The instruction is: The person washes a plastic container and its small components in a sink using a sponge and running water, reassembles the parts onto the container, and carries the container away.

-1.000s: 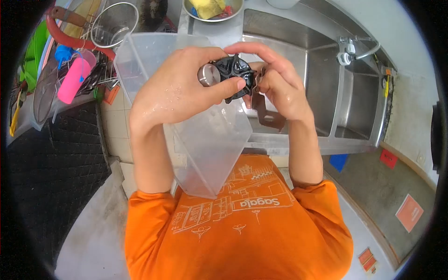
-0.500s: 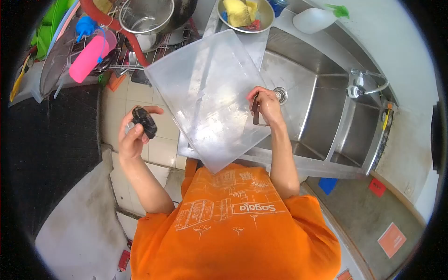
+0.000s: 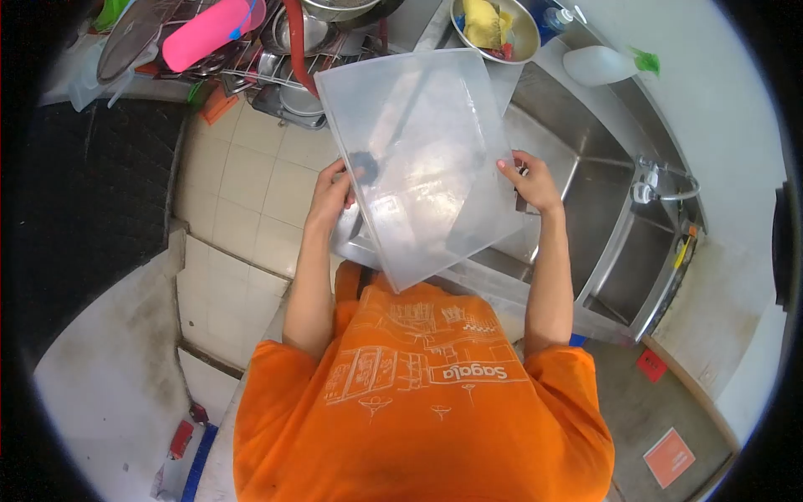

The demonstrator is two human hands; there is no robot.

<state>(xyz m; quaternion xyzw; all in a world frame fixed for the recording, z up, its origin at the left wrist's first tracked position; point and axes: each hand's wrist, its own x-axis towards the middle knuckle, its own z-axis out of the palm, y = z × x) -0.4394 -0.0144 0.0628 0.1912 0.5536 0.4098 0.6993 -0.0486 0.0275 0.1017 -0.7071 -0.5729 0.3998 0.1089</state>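
A translucent rectangular plastic bin [image 3: 427,142] is tilted in front of me, over the edge of the steel sink. My left hand [image 3: 333,197] is at its left edge, fingers curled and partly hidden behind the plastic. Through the bin shows a blurred dark object [image 3: 364,168] at those fingertips; its kind is hard to make out. On the opposite side, my right hand [image 3: 533,184] is closed round the bin's right edge, with a brown handle-like part [image 3: 521,201] beneath the fingers.
To the right lies the steel sink [image 3: 598,180] with a tap [image 3: 648,188]. Behind it stand a metal bowl [image 3: 525,33] holding a yellow sponge [image 3: 481,23] and a white spray bottle [image 3: 598,65]. A wire dish rack [image 3: 255,71] with a pink tumbler [image 3: 209,38] stands at upper left.
My left hand has moved right and up, bringing the dark object to the bin's left side. The bin and my right hand have shifted right in view; the camera has turned slightly.
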